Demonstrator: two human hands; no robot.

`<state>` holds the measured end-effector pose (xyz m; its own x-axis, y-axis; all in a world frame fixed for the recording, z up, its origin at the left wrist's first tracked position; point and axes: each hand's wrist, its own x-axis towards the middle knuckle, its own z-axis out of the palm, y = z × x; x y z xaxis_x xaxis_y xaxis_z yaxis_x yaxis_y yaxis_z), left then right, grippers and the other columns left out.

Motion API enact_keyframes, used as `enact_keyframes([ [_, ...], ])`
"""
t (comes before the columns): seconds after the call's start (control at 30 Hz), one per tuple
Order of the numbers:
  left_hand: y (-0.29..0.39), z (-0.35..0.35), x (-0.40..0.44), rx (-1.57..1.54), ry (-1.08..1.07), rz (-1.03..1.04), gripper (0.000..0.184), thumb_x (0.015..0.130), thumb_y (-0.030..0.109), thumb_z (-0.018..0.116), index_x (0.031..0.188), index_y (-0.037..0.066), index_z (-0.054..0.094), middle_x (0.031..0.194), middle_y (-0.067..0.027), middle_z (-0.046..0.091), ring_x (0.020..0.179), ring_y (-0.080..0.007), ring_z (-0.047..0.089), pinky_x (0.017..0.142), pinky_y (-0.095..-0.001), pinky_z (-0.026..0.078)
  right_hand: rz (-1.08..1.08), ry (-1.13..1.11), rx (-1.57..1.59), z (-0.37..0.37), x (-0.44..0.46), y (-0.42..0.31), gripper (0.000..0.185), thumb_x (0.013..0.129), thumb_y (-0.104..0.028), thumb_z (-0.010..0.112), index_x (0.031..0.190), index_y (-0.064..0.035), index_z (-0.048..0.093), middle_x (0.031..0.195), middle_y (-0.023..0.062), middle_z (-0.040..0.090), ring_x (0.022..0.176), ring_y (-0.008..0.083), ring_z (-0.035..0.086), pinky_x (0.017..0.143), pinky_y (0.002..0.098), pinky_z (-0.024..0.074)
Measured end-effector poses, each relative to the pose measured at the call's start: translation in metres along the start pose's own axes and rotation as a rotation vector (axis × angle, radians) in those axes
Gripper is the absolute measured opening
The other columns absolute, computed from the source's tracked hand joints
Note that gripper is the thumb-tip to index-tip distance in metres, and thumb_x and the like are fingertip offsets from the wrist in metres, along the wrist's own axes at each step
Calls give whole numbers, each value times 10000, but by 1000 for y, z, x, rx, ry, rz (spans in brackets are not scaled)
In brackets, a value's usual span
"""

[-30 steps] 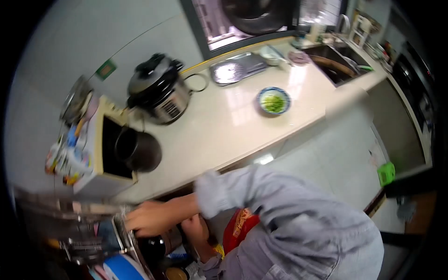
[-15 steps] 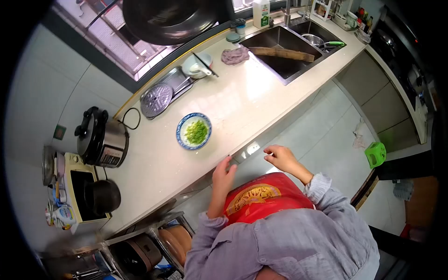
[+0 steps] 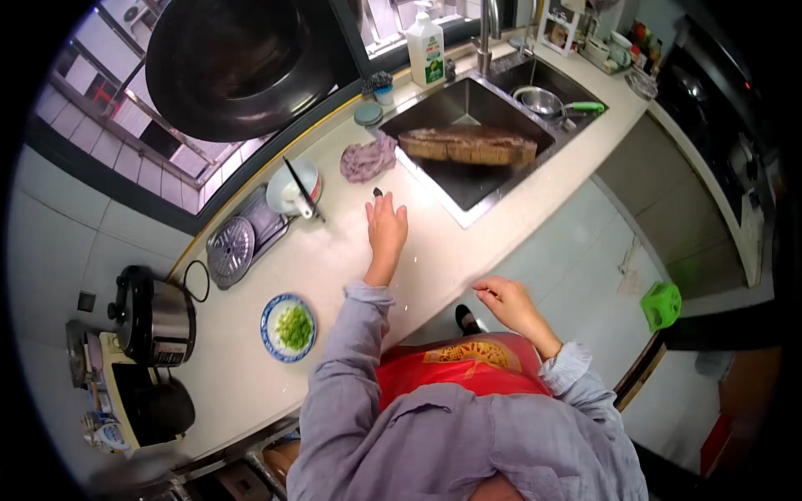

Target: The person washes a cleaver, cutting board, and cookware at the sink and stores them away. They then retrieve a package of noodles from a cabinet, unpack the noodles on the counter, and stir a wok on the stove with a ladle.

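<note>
My left hand (image 3: 386, 238) reaches out over the counter with fingers stretched and holds nothing. A small dark spot (image 3: 378, 192) shows at a fingertip; I cannot make out what it is. Just beyond those fingers lies a crumpled purple cloth (image 3: 368, 159), apart from the hand. My right hand (image 3: 511, 307) hangs in front of the counter's edge, fingers curled in, with nothing visible in them. A blue-rimmed bowl (image 3: 266, 327) of chopped green onion (image 3: 294, 327) stands on the counter, left of my left forearm.
A sink (image 3: 468, 213) holds a thick wooden board (image 3: 468, 147) and a small pot (image 3: 539, 101). White bowl (image 3: 280, 188) with chopsticks (image 3: 302, 187), grater-like metal disc (image 3: 231, 250), detergent bottle (image 3: 427, 52) and pressure cooker (image 3: 159, 321) stand along the counter. A large wok (image 3: 242, 63) hangs by the window.
My left hand has moved forward over the counter toward the purple cloth. My right hand stays near the counter's edge, its fingers curled more. The view has shifted toward the sink.
</note>
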<state>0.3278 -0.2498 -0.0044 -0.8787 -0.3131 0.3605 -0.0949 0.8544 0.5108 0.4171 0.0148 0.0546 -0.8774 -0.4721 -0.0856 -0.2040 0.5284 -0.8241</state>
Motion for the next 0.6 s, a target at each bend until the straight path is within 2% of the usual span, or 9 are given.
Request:
enact_keyframes([
  [0.13, -15, 37, 79, 73, 70, -98, 456, 771, 202, 581, 1170, 20, 459, 1130, -142, 495, 1149, -452, 350, 952, -458, 325, -162, -54, -108, -22, 88, -2, 209, 807, -140, 532, 979, -44, 603, 966, 146, 605, 880, 318, 574, 760, 364, 460],
  [0.23, -41, 58, 126, 190, 234, 27, 463, 762, 241, 585, 1161, 39, 466, 1122, -136, 493, 1157, -435, 348, 921, -488, 337, -262, -105, -205, -25, 158, 1, 275, 789, -95, 528, 1061, -52, 545, 984, 154, 568, 887, 333, 553, 761, 387, 453],
  [0.3, -57, 64, 139, 351, 160, 18, 458, 756, 292, 581, 1146, 73, 485, 1132, -124, 485, 1157, -412, 357, 900, -514, 338, -391, -77, -241, -14, 204, 2, 317, 772, -69, 531, 1088, -48, 516, 988, 161, 548, 894, 340, 542, 761, 397, 452],
  [0.37, -77, 83, 127, 390, 25, -14, 431, 749, 335, 581, 1116, 118, 523, 1139, -112, 477, 1150, -394, 367, 892, -532, 330, -566, -22, -252, 4, 249, 4, 352, 753, -45, 532, 1102, -32, 495, 1026, 177, 532, 923, 352, 530, 785, 401, 446],
  [0.4, -71, 82, 113, 462, 127, 72, 410, 758, 344, 559, 1118, 155, 511, 1069, -101, 486, 1087, -387, 389, 826, -540, 364, -648, 1, -255, 14, 271, 3, 363, 745, -36, 530, 1106, -23, 491, 1061, 187, 527, 949, 356, 524, 809, 399, 441],
  [0.47, -41, 75, 91, 372, 27, 27, 414, 765, 341, 557, 1115, 122, 524, 1151, -114, 472, 1147, -391, 362, 908, -524, 315, -797, 34, -220, 39, 315, 13, 389, 741, -21, 512, 1128, -4, 480, 1151, 207, 492, 1047, 372, 482, 876, 399, 412],
  [0.53, -28, 74, 55, 315, 28, 30, 441, 769, 337, 559, 1138, 98, 521, 1194, -122, 464, 1159, -380, 369, 942, -507, 291, -738, -135, -352, 47, 331, 24, 450, 738, 20, 474, 1186, -15, 449, 1252, 197, 430, 1165, 349, 409, 975, 365, 342],
  [0.57, -21, 67, 37, 258, 46, 3, 449, 764, 341, 561, 1138, 95, 528, 1193, -120, 470, 1159, -376, 374, 944, -511, 290, -635, -313, -404, 56, 334, 37, 464, 772, -63, 507, 1229, -43, 433, 1309, 184, 385, 1227, 325, 351, 1009, 398, 300],
  [0.6, -15, 59, 21, 202, 61, -17, 456, 760, 345, 563, 1138, 92, 535, 1191, -117, 476, 1159, -373, 378, 946, -514, 288, -713, -323, -475, 65, 325, 39, 445, 787, -110, 506, 1222, -46, 439, 1299, 180, 397, 1224, 322, 355, 1002, 417, 296],
])
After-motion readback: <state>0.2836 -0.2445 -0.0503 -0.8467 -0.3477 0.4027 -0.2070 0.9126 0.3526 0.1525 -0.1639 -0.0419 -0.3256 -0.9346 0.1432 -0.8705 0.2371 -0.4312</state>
